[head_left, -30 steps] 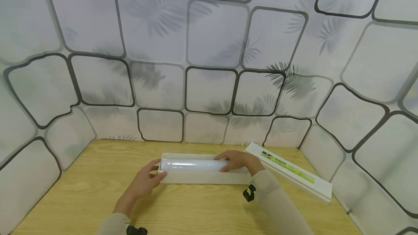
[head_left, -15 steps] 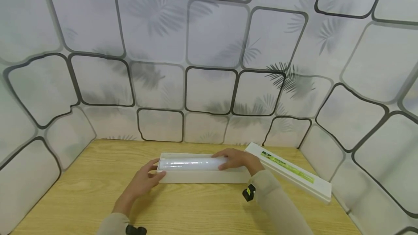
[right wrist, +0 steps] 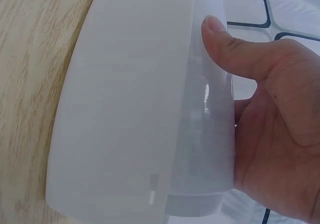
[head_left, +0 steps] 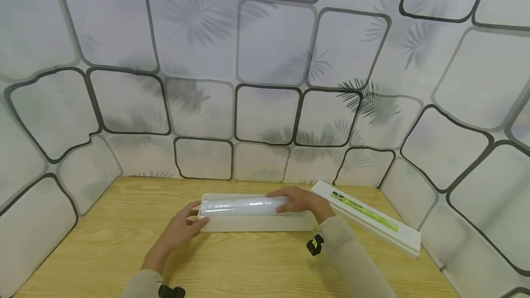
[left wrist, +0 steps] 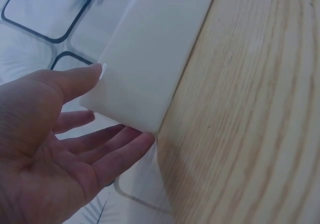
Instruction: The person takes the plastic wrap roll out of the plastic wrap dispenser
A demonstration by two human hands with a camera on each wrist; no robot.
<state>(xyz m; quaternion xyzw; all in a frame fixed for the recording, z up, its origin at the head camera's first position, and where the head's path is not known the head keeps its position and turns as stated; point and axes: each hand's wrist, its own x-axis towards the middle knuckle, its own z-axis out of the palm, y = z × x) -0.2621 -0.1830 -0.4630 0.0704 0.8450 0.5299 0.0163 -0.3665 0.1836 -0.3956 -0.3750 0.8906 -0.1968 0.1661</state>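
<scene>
Since one second ago, the roll of cling film (head_left: 242,206) has come up a little at its left end and shifted slightly to the left, and now it lies along the top of the white dispenser box (head_left: 258,223) and does not sit so deep in it. My right hand (head_left: 299,200) holds the right end of the roll: in the right wrist view my thumb lies on its near side and my other fingers curl behind it, so this hand grips the roll. My left hand (head_left: 179,231) is at the left end of the box; in the left wrist view the thumb touches the upper corner of the box (left wrist: 150,59) and the fingers (left wrist: 107,156) reach straight under its end, so this hand is relaxed and open and only steadies the box. This box stands on the wooden table (head_left: 124,243), near the middle, with its long side toward me. Its white lid (head_left: 366,219), with a green label on it, lies to the right of the box at an angle, close to my right wrist, and its far end is near the patterned wall (head_left: 269,72). Both my sleeves are light beige, and small black devices sit on my wrists.
</scene>
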